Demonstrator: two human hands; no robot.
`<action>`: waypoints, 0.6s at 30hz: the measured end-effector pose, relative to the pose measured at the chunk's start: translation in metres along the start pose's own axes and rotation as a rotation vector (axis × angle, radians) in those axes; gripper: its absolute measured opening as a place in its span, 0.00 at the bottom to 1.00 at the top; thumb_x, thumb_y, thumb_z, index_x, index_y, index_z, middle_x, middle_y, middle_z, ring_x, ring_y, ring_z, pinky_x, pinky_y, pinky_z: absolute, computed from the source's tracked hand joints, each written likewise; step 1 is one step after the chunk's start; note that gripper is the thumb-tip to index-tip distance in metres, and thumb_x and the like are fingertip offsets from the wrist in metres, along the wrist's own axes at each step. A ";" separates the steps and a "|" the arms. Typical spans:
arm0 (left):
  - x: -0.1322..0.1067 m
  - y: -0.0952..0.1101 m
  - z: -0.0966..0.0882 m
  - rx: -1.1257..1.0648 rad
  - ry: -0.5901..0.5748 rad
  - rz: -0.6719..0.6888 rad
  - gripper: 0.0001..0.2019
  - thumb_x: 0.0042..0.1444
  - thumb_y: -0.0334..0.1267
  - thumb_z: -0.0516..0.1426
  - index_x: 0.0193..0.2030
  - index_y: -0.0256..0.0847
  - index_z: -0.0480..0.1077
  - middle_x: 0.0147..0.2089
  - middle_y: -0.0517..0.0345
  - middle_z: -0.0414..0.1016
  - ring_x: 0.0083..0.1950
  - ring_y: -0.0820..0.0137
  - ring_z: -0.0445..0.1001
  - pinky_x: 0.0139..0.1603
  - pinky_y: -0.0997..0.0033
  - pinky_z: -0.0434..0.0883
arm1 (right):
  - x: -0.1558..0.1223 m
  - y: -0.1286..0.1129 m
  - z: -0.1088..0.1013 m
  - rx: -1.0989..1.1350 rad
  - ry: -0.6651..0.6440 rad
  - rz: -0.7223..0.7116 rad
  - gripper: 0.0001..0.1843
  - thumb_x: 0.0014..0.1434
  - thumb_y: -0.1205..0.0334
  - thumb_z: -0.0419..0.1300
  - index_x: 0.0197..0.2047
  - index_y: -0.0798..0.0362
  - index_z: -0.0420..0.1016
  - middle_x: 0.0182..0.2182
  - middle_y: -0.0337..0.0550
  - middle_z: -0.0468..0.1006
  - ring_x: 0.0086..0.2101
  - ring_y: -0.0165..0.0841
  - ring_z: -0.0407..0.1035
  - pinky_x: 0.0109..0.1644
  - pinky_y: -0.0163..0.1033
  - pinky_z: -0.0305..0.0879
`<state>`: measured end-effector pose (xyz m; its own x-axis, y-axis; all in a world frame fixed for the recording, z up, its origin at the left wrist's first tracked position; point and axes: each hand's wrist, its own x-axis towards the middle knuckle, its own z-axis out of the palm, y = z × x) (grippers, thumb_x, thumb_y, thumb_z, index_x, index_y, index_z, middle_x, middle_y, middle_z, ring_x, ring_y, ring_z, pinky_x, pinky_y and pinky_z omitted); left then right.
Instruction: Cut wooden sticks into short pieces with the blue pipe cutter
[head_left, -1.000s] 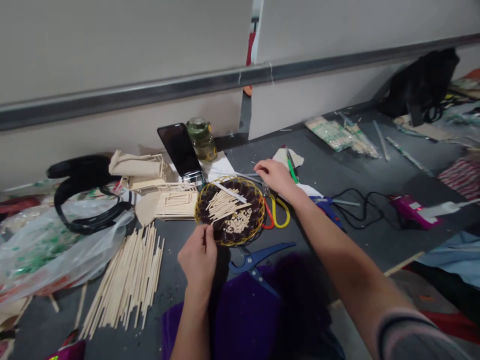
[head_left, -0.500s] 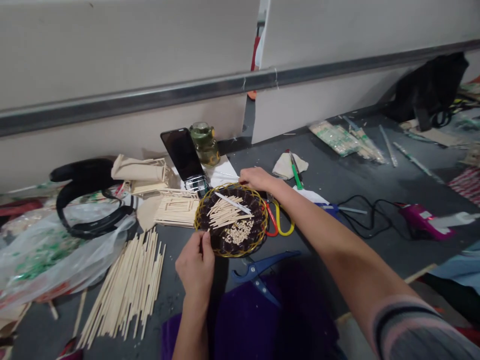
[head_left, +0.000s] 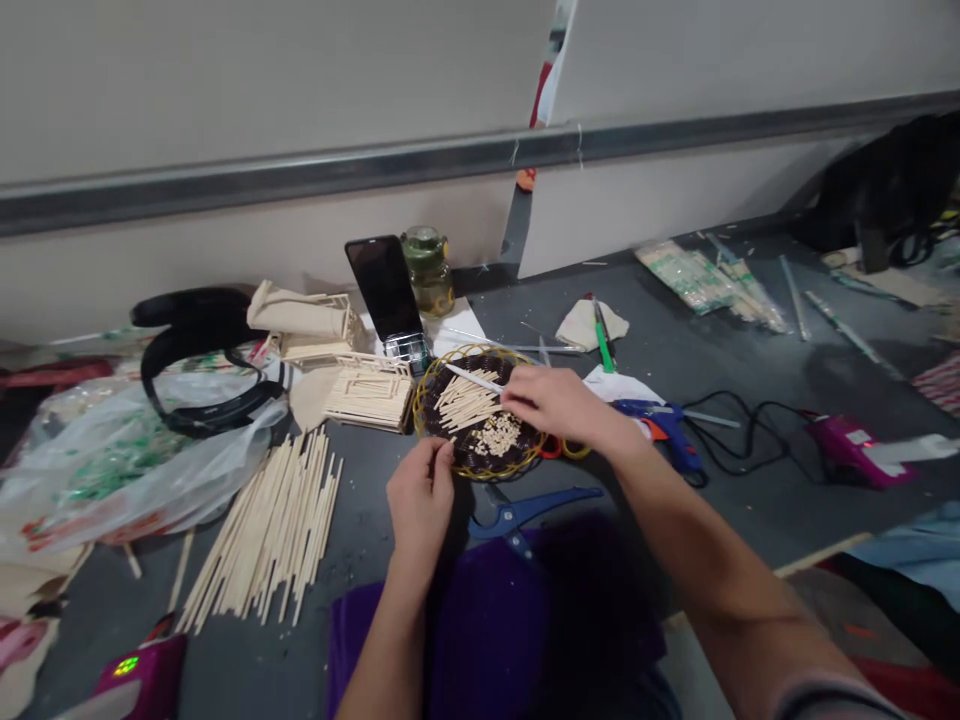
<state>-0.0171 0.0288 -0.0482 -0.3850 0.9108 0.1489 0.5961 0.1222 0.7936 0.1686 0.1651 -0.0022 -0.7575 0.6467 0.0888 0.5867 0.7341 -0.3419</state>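
A dark brown woven basket (head_left: 425, 400) with a yellow lattice rim sits on the table. In it lie short wooden sticks (head_left: 466, 402) and a heap of tiny cut wooden pieces (head_left: 498, 436). My right hand (head_left: 551, 400) reaches over the basket with its fingers closed on a slim white pen-like stick (head_left: 472, 377), whose tip points left. At the near left rim, my left hand (head_left: 424, 490) is pinched closed; what its fingertips hold is too small to make out. Blue-handled cutters (head_left: 517, 513) lie just in front of the basket.
Long wooden sticks (head_left: 274, 530) are spread at left, beside a plastic bag (head_left: 172, 470) and black headphones (head_left: 202, 400). Behind the basket stand a phone (head_left: 381, 288) and a green jar (head_left: 429, 270). A blue glue gun (head_left: 675, 440) with its cable lies right, past a green-handled tool (head_left: 602, 340).
My right hand has come back from behind the basket's far rim and picked up the white stick that lay inside. My left hand stays pinched by the near rim. The view has shifted.
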 end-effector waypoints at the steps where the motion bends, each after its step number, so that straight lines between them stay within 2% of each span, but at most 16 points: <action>1: 0.000 0.001 0.000 -0.072 -0.007 -0.014 0.10 0.61 0.41 0.54 0.33 0.41 0.73 0.28 0.60 0.75 0.30 0.70 0.72 0.33 0.74 0.64 | -0.006 -0.007 0.005 -0.003 -0.026 -0.004 0.08 0.63 0.65 0.57 0.34 0.52 0.76 0.34 0.42 0.76 0.35 0.33 0.68 0.34 0.36 0.54; 4: 0.001 0.003 0.000 -0.283 -0.015 -0.063 0.09 0.58 0.42 0.57 0.33 0.40 0.74 0.28 0.60 0.75 0.30 0.71 0.72 0.33 0.75 0.66 | -0.021 -0.023 0.018 0.036 -0.002 0.032 0.08 0.63 0.67 0.56 0.35 0.53 0.76 0.34 0.43 0.76 0.36 0.33 0.69 0.35 0.36 0.57; 7: 0.000 0.006 0.000 -0.381 0.000 -0.099 0.08 0.55 0.43 0.60 0.33 0.40 0.75 0.27 0.61 0.74 0.28 0.72 0.69 0.29 0.76 0.65 | -0.031 -0.039 0.025 0.212 0.158 0.111 0.09 0.65 0.66 0.55 0.36 0.53 0.76 0.35 0.43 0.78 0.37 0.33 0.71 0.40 0.37 0.61; 10: -0.002 0.009 0.002 -0.409 0.013 -0.080 0.07 0.54 0.41 0.61 0.32 0.40 0.75 0.27 0.61 0.74 0.27 0.74 0.69 0.28 0.77 0.65 | -0.036 -0.057 0.030 0.439 0.275 0.217 0.09 0.65 0.62 0.56 0.36 0.52 0.76 0.33 0.41 0.78 0.34 0.32 0.70 0.40 0.36 0.63; 13: -0.005 0.012 0.003 -0.381 -0.006 -0.002 0.06 0.55 0.39 0.60 0.32 0.40 0.75 0.28 0.60 0.76 0.28 0.73 0.70 0.30 0.76 0.66 | -0.036 -0.069 0.039 0.635 0.303 0.277 0.07 0.62 0.59 0.59 0.38 0.51 0.76 0.31 0.39 0.77 0.30 0.31 0.69 0.35 0.35 0.63; 18: -0.006 0.012 0.004 -0.353 -0.037 0.085 0.05 0.55 0.37 0.60 0.33 0.41 0.77 0.32 0.57 0.78 0.32 0.71 0.72 0.33 0.74 0.67 | -0.034 -0.069 0.051 0.811 0.342 0.317 0.09 0.60 0.59 0.57 0.31 0.52 0.75 0.28 0.38 0.76 0.27 0.30 0.66 0.31 0.33 0.61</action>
<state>-0.0048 0.0263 -0.0414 -0.3152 0.9263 0.2064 0.3423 -0.0919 0.9351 0.1392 0.0824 -0.0296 -0.3954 0.9124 0.1056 0.2748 0.2272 -0.9343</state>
